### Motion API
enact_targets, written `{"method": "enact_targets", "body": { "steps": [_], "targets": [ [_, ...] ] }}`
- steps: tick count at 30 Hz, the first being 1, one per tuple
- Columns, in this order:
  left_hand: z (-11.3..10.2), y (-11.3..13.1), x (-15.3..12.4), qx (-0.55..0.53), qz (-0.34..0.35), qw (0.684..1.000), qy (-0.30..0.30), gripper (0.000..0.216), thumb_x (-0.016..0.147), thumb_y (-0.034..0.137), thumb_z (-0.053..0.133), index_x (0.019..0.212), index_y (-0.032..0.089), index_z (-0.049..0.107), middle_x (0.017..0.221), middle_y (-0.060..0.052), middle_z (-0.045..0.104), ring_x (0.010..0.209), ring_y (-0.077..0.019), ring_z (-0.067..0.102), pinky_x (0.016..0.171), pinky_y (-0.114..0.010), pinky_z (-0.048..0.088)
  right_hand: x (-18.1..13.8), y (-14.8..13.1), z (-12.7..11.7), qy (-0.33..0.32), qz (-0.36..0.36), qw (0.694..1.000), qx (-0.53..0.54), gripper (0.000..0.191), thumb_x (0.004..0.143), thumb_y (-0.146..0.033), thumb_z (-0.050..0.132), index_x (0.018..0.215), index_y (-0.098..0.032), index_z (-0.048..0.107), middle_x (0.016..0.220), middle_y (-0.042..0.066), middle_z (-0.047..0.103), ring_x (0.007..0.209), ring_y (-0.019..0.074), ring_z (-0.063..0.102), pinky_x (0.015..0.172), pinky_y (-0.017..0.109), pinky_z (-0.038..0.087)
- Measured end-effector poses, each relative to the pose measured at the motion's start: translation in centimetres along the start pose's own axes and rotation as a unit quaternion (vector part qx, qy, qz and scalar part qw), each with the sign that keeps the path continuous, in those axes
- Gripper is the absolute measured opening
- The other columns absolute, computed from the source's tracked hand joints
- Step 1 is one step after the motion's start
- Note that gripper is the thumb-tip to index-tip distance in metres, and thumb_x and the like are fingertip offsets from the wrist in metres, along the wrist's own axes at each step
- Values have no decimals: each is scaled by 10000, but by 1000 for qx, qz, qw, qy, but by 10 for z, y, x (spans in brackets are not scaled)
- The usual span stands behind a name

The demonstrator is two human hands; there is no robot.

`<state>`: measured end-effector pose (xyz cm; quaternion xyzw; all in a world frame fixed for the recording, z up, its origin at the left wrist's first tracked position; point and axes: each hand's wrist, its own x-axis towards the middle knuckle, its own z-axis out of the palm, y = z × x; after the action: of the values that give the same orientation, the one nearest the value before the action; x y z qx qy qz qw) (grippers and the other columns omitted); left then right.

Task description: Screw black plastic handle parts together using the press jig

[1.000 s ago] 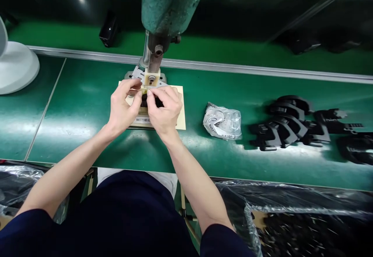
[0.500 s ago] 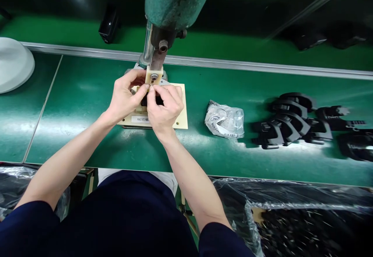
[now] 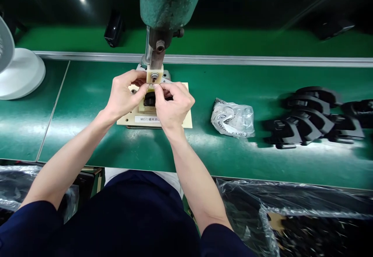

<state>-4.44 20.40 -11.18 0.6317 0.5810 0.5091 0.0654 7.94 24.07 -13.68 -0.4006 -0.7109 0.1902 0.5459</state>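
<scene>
A cream block (image 3: 154, 72) with a bolt in its face forms the lower end of the green press (image 3: 171, 4). Just under it my two hands meet, one from each side. My left hand (image 3: 126, 93) is closed in a pinch at the block's lower left edge, its fingers partly behind the block. My right hand (image 3: 175, 105) pinches at the lower right edge, thumb against forefinger. Whatever the fingertips hold is too small to make out. Below them a black plastic part (image 3: 150, 98) sits in the cream fixture (image 3: 131, 118), which carries a printed label.
To the right lie a crumpled clear plastic bag (image 3: 232, 118) and several curved black parts (image 3: 311, 121). A white round base (image 3: 25, 78) stands at left. Behind the metal rail (image 3: 233, 60) is a black part (image 3: 114, 29). A plastic-lined bin (image 3: 264, 226) of black pieces is below the bench edge.
The right hand has shifted slightly right, away from the left fingertips, uncovering more of the black part and label. My left hand stays by the block. The view has turned slightly left.
</scene>
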Motion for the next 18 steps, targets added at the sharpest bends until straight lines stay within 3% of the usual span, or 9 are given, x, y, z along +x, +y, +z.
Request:
{"method": "enact_targets", "body": {
  "steps": [13, 18],
  "targets": [
    [1, 7, 5, 57, -2, 998, 11, 68, 692, 136, 592, 754, 136, 620, 687, 5, 655, 603, -94, 570, 595, -203, 456, -4, 1, 2, 12, -40, 999, -13, 189, 873, -229, 543, 713, -179, 630, 690, 31, 604, 734, 168, 565, 713, 318, 475],
    [1, 7, 7, 51, -22, 998, 8, 76, 696, 171, 564, 740, 136, 615, 676, -4, 653, 604, -107, 573, 606, -215, 453, 5, -3, -27, 7, -38, 999, 38, 145, 854, -225, 561, 749, -170, 644, 719, 21, 631, 687, 139, 582, 661, 281, 496]
  ]
}}
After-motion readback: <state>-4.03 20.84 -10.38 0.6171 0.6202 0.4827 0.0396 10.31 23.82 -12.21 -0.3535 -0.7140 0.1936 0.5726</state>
